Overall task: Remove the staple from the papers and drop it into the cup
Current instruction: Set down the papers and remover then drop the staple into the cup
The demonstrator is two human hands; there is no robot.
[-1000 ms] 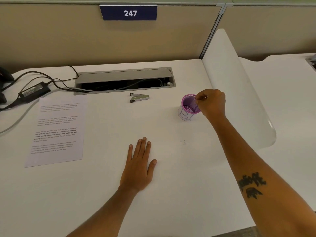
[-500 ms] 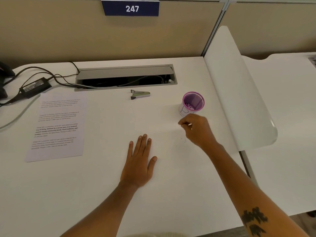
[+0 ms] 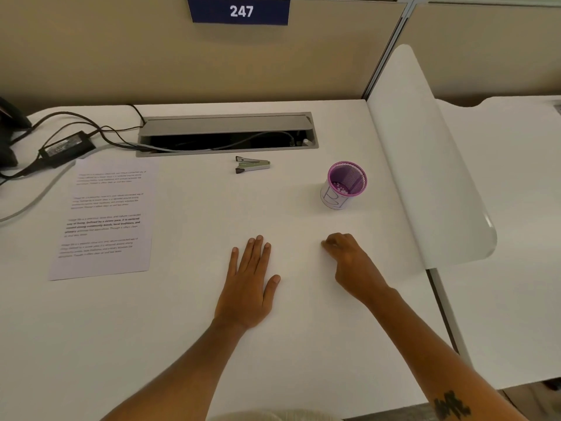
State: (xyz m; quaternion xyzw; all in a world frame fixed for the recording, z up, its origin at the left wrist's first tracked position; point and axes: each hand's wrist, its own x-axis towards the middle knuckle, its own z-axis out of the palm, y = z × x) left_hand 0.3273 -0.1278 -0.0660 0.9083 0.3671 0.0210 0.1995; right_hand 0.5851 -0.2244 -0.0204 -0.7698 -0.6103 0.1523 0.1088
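Note:
The printed papers point(image 3: 106, 220) lie flat at the left of the white desk point(image 3: 188, 344). A purple mesh cup point(image 3: 331, 200) with a white label stands at the right, with small pale bits on its bottom. The metal staple remover point(image 3: 252, 164) lies between them, further back. My left hand point(image 3: 247, 284) rests flat on the desk, palm down, fingers apart. To its right, my right hand point(image 3: 352, 262) sits below the cup with its fingers curled and the tips touching the desk. No staple shows in it.
An open grey cable hatch point(image 3: 226, 124) runs along the back of the desk. A black power adapter point(image 3: 66, 148) and cables lie at the back left. A white curved divider point(image 3: 425, 165) borders the desk on the right.
My right hand left the cup's rim and came down toward me onto the desk, fingers curling. The left hand, cup, papers and staple remover have stayed put.

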